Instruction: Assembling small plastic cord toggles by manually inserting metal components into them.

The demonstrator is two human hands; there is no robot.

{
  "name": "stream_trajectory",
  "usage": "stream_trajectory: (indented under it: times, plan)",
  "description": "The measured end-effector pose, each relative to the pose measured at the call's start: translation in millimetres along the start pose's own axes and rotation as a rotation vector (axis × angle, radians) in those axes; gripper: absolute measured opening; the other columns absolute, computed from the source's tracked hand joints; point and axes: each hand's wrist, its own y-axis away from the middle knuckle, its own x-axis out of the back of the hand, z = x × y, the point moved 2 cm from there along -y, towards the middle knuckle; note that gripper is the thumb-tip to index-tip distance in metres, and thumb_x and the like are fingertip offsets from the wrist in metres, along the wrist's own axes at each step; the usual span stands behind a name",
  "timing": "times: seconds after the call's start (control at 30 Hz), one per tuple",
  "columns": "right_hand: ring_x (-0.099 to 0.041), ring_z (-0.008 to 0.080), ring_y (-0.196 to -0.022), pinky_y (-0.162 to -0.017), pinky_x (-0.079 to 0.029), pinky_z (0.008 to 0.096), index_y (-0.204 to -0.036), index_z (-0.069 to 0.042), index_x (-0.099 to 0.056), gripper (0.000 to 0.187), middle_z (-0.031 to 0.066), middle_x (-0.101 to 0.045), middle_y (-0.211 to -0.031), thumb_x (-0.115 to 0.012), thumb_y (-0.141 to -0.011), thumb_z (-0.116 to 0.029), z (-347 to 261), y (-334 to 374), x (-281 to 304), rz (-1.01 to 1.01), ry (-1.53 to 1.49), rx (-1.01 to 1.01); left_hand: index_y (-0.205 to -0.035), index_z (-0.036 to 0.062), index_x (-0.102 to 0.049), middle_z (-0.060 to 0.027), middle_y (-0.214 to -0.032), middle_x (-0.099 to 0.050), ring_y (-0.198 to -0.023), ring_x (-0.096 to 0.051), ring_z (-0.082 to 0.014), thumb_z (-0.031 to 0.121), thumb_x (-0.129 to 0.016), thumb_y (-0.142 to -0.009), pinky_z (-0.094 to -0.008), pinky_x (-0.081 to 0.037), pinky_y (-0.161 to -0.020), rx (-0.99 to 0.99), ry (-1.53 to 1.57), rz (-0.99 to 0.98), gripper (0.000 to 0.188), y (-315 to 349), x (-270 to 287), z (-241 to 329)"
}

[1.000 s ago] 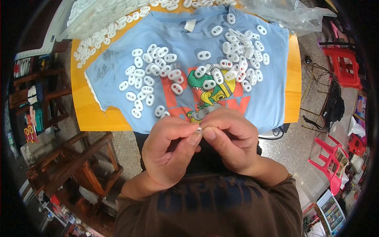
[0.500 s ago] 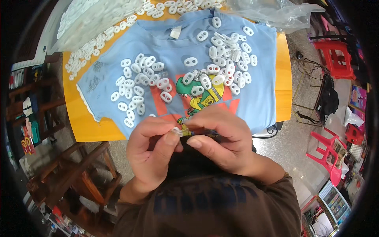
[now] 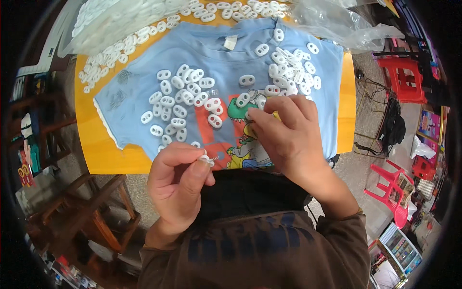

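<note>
Orange table stands on a grey speckled floor. Red plastic chairs stand to the right, a pink one nearer. Wooden chairs stand lower left. Lighting is even.

L hand is raised near the chest, thumb and fingers pinched together. R hand reaches forward w/ wrist bent, fingers curled downward, back of hand up.

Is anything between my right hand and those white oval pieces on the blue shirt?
Nothing visible. The right hand is already over the blue shirt, its fingertips down among the white oval pieces. The left hand holds one small white piece apart.
</note>
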Motion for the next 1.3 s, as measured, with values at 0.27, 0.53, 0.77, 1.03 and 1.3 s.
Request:
stream_trajectory:
  times: [0.27,0.53,0.77,1.03,1.3]
  plan:
    - [-0.052,0.0243,-0.076,-0.068,-0.040,0.0336,-0.088,-0.008,-0.059,0.025,0.0052,-0.055,-0.085,-0.066,-0.064,-0.003,0.2,-11.2,0.9,0.018,-0.041,0.010,-0.095,-0.0005,-0.053,-0.0080,-0.083,-0.052,-0.059,-0.051,-0.0096,-0.004,-0.054,-0.082,-0.0197,-0.042,-0.052,0.039,0.058,-0.017,0.014,-1.2,0.7,-1.2]
    - [-0.053,0.0064,-0.073,-0.065,-0.044,0.0197,-0.101,-0.002,-0.052,0.015,0.0024,-0.057,-0.090,-0.053,-0.089,-0.011,-16.0,7.5,5.2,-0.112,-1.605,-0.814,-0.094,-0.0003,-0.053,-0.0089,-0.083,-0.053,-0.059,-0.051,-0.0094,-0.005,-0.054,-0.081,-0.0198,-0.043,-0.053,0.063,0.055,-0.083,0.014,-3.7,-12.5,2.5]
    - [-0.055,0.0091,-0.071,-0.065,-0.046,0.0214,-0.111,-0.001,-0.052,0.024,0.0045,-0.059,-0.085,-0.050,-0.091,-0.014,-22.2,15.1,5.3,-0.187,-1.864,-0.868,-0.094,-0.0001,-0.053,-0.0087,-0.085,-0.054,-0.060,-0.051,-0.0088,-0.004,-0.055,-0.081,-0.0197,-0.043,-0.053,0.087,0.067,-0.098,0.013,-2.4,-18.0,1.4]
    - [-0.055,0.0083,-0.072,-0.066,-0.046,0.0209,-0.112,-0.002,-0.052,0.025,0.0050,-0.060,-0.086,-0.048,-0.091,-0.014,-26.5,15.1,6.1,-0.165,-1.849,-0.844,-0.095,0.0002,-0.053,-0.0086,-0.087,-0.054,-0.061,-0.051,-0.0085,-0.002,-0.054,-0.082,-0.0195,-0.043,-0.054,0.117,0.060,-0.087,0.012,1.7,-17.4,-0.3]
    - [-0.051,0.0073,-0.080,-0.071,-0.042,0.0197,-0.114,0.000,-0.052,0.027,0.0023,-0.056,-0.095,-0.053,-0.088,-0.006,-26.5,19.0,5.8,-0.134,-1.618,-0.688,-0.093,0.0001,-0.053,-0.0093,-0.086,-0.055,-0.061,-0.050,-0.0084,-0.002,-0.054,-0.082,-0.0196,-0.043,-0.054,0.088,0.073,-0.072,0.011,2.6,-17.0,0.1]
